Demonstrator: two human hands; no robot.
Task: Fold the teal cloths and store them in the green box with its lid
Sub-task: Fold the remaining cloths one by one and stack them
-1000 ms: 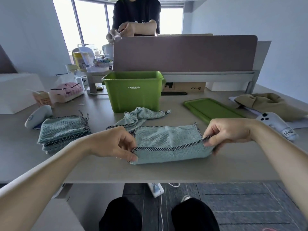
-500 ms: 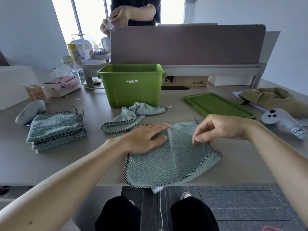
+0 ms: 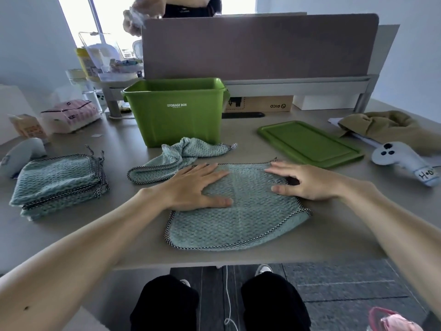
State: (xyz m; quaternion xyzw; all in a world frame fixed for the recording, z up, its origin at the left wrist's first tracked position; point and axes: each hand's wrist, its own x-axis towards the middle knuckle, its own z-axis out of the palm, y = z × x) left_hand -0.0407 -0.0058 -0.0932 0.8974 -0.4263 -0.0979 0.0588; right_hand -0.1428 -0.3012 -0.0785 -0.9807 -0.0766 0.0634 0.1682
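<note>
Both hands now lie flat on the spread cloth; the right no longer pinches it.
Head view: left hand (image 3: 198, 185) and right hand (image 3: 303, 182) press the teal cloth (image 3: 238, 223) with fingers outstretched, near the desk (image 3: 334, 235) edge; behind it stands the green box (image 3: 176, 118), lid (image 3: 307, 144) lying to its right.

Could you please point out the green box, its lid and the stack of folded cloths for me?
Box (image 3: 176, 126): head view, front wall below the label.
Lid (image 3: 307, 142): head view, middle of its flat top.
Stack (image 3: 57, 177): head view, centre of the top cloth.
</note>
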